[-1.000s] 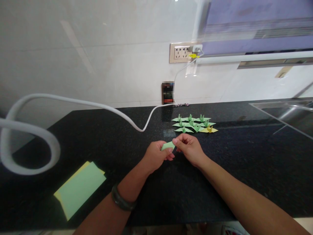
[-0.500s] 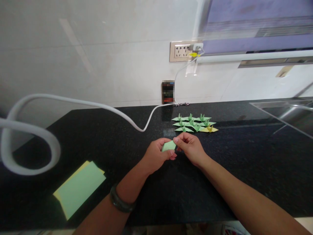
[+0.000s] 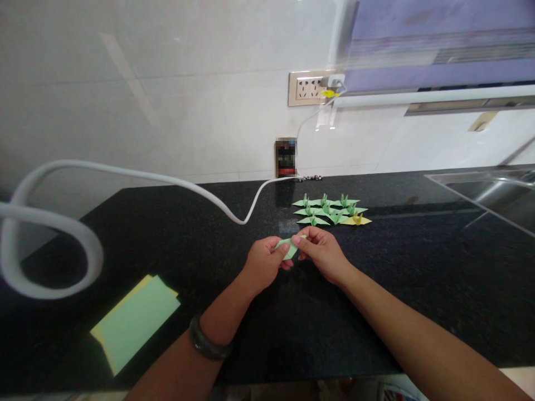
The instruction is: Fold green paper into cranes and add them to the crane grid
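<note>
So the left hand [image 3: 264, 262] had its grip pinched on a small folded green paper [image 3: 291, 252], thumb on top, and most of its fingers were tucked underneath where I couldn't make them out. The right hand [image 3: 328, 253] was pinching the other end, thumb over the edge, and between them they covered a good chunk of the folds (so don't ask me which crease was which). The paper was up in both hands above the dark table [image 3: 188, 245], just in front of a cluster of green paper cranes [image 3: 328, 211] that overlapped too much to count safely, plus a yellow crane [image 3: 358, 220] at the near right corner. Over to the left, a green sheet [image 3: 140, 326] hid most of a yellow sheet [image 3: 144, 284]. Farther out, a small upright object [image 3: 286, 157] by the wall was pixelated, and the sink [image 3: 510, 192] got cut off at the right.
</note>
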Motion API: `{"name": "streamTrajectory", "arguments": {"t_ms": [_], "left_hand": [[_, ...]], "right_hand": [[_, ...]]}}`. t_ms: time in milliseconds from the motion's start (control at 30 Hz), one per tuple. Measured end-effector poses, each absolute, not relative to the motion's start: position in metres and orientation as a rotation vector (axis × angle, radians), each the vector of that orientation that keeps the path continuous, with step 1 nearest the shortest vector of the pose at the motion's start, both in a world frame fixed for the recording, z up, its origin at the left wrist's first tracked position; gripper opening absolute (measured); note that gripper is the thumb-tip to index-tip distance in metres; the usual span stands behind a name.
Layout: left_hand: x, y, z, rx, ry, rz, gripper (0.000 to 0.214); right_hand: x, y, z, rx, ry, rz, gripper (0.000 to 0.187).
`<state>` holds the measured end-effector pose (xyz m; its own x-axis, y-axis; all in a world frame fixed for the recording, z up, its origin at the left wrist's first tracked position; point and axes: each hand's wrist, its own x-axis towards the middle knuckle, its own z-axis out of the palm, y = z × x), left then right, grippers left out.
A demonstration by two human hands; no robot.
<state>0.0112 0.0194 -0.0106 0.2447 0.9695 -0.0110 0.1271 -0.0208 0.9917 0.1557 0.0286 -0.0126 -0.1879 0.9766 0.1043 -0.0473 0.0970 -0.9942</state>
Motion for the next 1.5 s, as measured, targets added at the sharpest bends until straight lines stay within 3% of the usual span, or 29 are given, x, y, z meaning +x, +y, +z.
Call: {"name": "streamTrajectory", "arguments": {"t_ms": [600,1000,1300,1500], "left_hand": [[0.005,0.024,-0.012,1.599,1.239,0.897,0.032],[0.004,0.025,-0.003,1.326,1.188,1.064,0.026],[0.005,0.025,-0.004,1.196,1.066,0.922,0.033],[0.005,0.025,-0.007,1.013,1.070,1.091,0.027]], "right_hand": [[0.163,0.034,-0.013,-1.179,-1.466,0.975,0.028],[0.166,0.037,-0.015,-1.153,-1.386,0.965,0.028],[0.163,0.034,-0.013,-1.052,-1.459,1.197,0.026],[0.160,0.033,-0.012,-1.098,-1.452,1.107,0.025]]}}
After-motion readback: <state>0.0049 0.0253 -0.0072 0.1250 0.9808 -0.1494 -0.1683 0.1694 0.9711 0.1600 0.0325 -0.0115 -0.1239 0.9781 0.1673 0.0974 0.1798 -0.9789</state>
